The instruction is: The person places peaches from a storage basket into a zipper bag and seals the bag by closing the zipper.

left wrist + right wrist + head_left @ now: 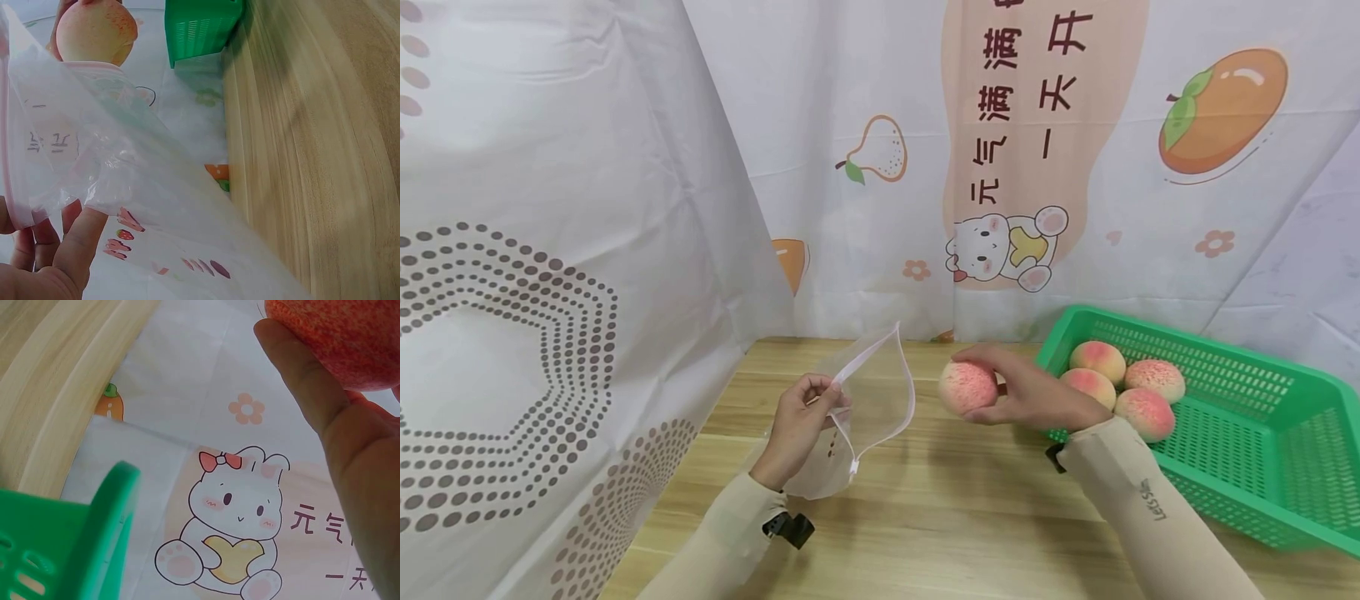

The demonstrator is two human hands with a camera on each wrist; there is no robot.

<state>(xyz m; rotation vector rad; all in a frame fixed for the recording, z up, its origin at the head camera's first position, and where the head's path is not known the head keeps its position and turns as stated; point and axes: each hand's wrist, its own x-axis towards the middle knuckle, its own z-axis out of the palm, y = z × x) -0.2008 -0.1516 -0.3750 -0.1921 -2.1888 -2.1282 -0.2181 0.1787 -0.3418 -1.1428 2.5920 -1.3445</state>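
A clear zip bag (880, 392) with a pink-edged mouth stands gaping over the table. My left hand (801, 425) pinches its near-left rim between thumb and fingers; in the left wrist view the bag (150, 187) shows small printed pictures. To the right of the mouth, my right hand (1037, 387) grips a pink-and-cream peach (967, 387), raised above the table and apart from the bag. The right wrist view shows only part of that peach (350, 337). Several more peaches (1097, 362) lie in the left end of a green basket (1232, 333).
The green basket stands on the wooden table (955, 517) at the right, close behind my right forearm. A printed cloth (865, 67) hangs along the table's back edge, and another patterned cloth (647, 233) hangs on the left.
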